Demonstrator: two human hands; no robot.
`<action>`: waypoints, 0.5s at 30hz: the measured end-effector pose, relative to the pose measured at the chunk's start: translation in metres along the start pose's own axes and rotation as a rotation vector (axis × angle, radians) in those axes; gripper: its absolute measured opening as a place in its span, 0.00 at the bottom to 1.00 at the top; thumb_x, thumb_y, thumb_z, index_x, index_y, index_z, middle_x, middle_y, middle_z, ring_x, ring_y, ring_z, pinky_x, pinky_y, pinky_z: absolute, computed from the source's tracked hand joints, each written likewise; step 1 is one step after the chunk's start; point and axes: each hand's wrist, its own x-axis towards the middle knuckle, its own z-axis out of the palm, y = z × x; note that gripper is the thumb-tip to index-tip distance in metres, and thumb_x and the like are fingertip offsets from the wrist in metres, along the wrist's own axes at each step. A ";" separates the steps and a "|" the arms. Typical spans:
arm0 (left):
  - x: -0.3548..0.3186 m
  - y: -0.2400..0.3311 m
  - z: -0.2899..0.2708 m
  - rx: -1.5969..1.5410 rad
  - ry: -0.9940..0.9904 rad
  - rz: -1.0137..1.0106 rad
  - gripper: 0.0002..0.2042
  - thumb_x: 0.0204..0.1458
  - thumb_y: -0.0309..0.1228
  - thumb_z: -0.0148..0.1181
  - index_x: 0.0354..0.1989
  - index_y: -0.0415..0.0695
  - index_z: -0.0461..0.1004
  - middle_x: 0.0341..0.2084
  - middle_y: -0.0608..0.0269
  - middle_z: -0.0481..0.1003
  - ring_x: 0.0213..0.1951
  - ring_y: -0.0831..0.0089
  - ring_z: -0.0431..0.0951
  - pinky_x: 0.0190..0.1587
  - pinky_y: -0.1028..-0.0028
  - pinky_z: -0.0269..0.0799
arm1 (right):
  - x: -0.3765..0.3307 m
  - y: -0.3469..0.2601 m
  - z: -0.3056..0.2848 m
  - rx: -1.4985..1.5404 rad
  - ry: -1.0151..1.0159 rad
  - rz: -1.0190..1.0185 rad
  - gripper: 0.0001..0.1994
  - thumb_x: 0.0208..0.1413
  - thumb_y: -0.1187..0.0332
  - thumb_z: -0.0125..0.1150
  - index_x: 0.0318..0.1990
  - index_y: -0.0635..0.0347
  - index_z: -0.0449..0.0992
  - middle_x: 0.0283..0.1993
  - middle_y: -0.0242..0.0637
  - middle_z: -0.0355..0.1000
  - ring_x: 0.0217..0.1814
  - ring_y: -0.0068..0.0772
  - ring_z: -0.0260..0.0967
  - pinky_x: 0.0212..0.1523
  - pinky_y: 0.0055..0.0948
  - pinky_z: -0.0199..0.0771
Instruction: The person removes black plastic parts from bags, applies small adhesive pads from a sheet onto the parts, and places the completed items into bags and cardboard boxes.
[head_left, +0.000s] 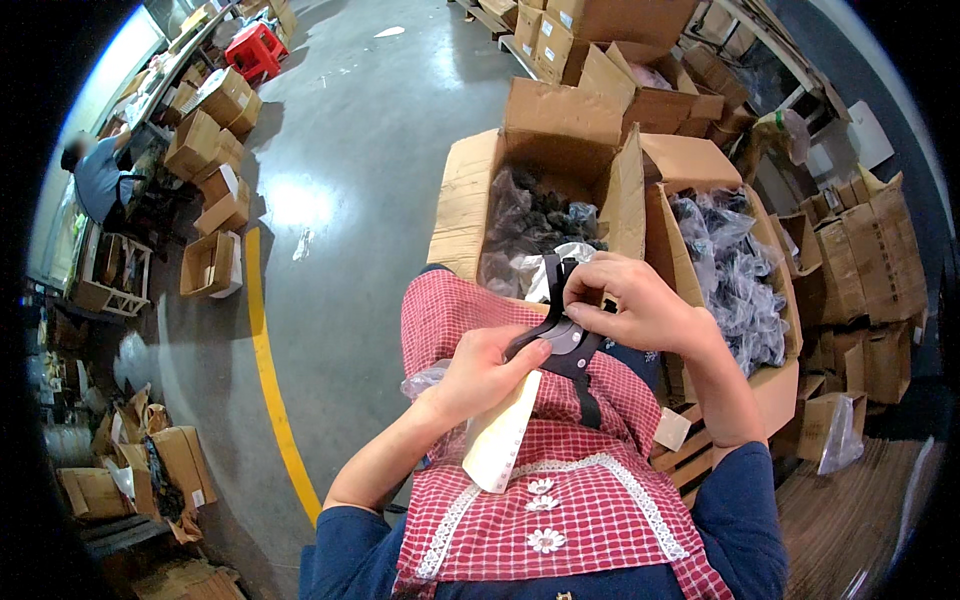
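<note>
My left hand [487,372] grips a black strap piece with a round grey plate [567,340] from below, and a white perforated paper strip [502,435] hangs from under that hand. My right hand [630,300] pinches the same black piece from above, fingers curled on its upper strap. Both hands are held over my red-and-white checked apron [560,500]. A clear plastic bag [425,380] shows behind my left wrist.
Two open cardboard boxes [470,200] [700,170] full of bagged dark items stand just ahead. Stacked cartons [870,280] line the right. A yellow floor line [268,380] runs at left, with small boxes [210,150], a red stool [255,50] and a person [98,175] at a bench.
</note>
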 end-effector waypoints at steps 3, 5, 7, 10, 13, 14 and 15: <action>0.000 0.001 0.000 -0.037 -0.025 -0.032 0.15 0.62 0.38 0.59 0.38 0.36 0.79 0.21 0.63 0.76 0.26 0.80 0.72 0.28 0.74 0.68 | 0.004 -0.001 0.001 0.075 0.156 -0.078 0.06 0.53 0.71 0.64 0.34 0.64 0.76 0.34 0.43 0.75 0.39 0.44 0.72 0.44 0.38 0.73; -0.001 -0.001 0.001 -0.091 -0.043 -0.048 0.15 0.62 0.39 0.59 0.38 0.36 0.79 0.20 0.64 0.75 0.25 0.81 0.71 0.28 0.74 0.67 | 0.003 0.001 0.003 0.145 0.210 0.000 0.06 0.53 0.71 0.64 0.35 0.64 0.76 0.34 0.41 0.75 0.39 0.41 0.73 0.45 0.35 0.73; -0.002 0.000 0.002 -0.115 -0.035 -0.072 0.15 0.63 0.39 0.58 0.37 0.36 0.79 0.20 0.65 0.74 0.25 0.81 0.71 0.28 0.74 0.67 | -0.001 0.005 0.005 0.172 0.252 0.049 0.06 0.54 0.71 0.64 0.36 0.64 0.76 0.35 0.40 0.76 0.41 0.37 0.74 0.44 0.33 0.74; -0.003 0.001 0.002 -0.141 -0.046 -0.113 0.16 0.63 0.40 0.57 0.37 0.36 0.79 0.20 0.65 0.74 0.26 0.81 0.71 0.28 0.75 0.67 | -0.006 0.009 0.009 0.158 0.283 0.069 0.07 0.54 0.70 0.64 0.37 0.64 0.76 0.36 0.40 0.76 0.40 0.38 0.74 0.43 0.33 0.74; -0.003 0.000 0.005 -0.122 -0.061 -0.119 0.17 0.64 0.41 0.57 0.38 0.36 0.78 0.21 0.64 0.76 0.27 0.81 0.73 0.30 0.75 0.68 | -0.009 0.007 0.010 0.178 0.250 0.103 0.07 0.54 0.70 0.65 0.36 0.64 0.77 0.35 0.42 0.76 0.39 0.40 0.75 0.42 0.35 0.74; -0.003 0.000 0.005 -0.106 -0.063 -0.114 0.17 0.64 0.41 0.57 0.38 0.36 0.78 0.22 0.64 0.76 0.27 0.80 0.73 0.30 0.75 0.69 | -0.011 0.007 0.010 0.158 0.192 0.089 0.07 0.54 0.70 0.65 0.36 0.64 0.77 0.34 0.43 0.75 0.38 0.40 0.75 0.41 0.35 0.75; -0.003 0.002 0.005 -0.103 -0.042 -0.106 0.16 0.64 0.41 0.57 0.39 0.36 0.78 0.23 0.63 0.77 0.27 0.80 0.74 0.31 0.74 0.69 | -0.013 0.009 0.009 0.137 0.134 0.075 0.07 0.54 0.70 0.65 0.36 0.64 0.77 0.34 0.43 0.75 0.38 0.40 0.75 0.41 0.35 0.75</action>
